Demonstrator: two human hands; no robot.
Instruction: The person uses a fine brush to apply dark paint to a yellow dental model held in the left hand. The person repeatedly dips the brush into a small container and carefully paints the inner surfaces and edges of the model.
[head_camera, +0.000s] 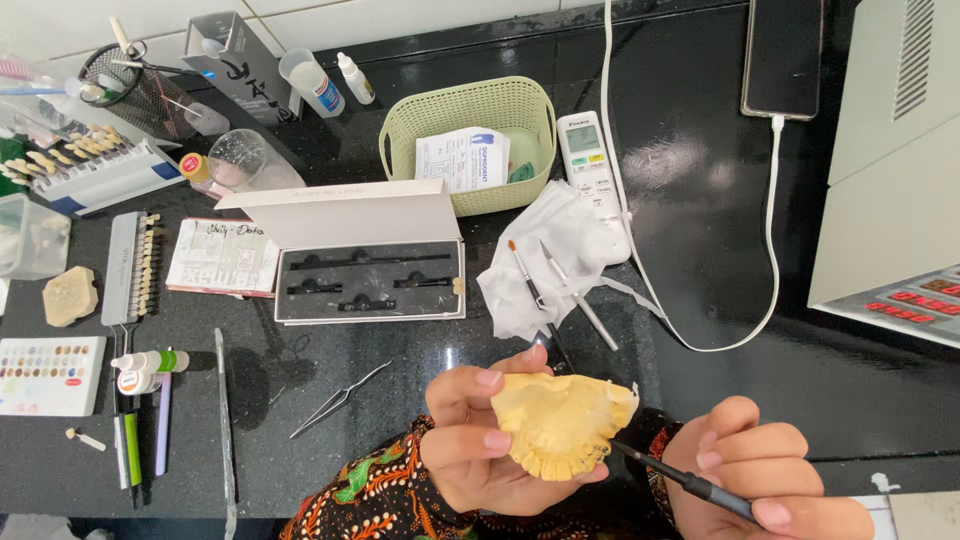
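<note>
My left hand (470, 440) holds a yellow plaster dental cast (560, 420) low in the middle of the head view, with thumb and fingers wrapped round its left side. In my right hand (760, 470) is a thin black brush (690, 485), gripped like a pen. Its tip touches the lower right edge of the cast. Both wrists wear patterned sleeves.
On the black counter lie an open tool case (370, 270), tweezers (340, 398), a white cloth (550, 260) with two brushes on it, a green basket (470, 110), a white remote (590, 165), tooth shade guides (140, 265), a colour palette (45, 375), a phone (785, 55) on a white cable, and a grey machine (890, 160) at right.
</note>
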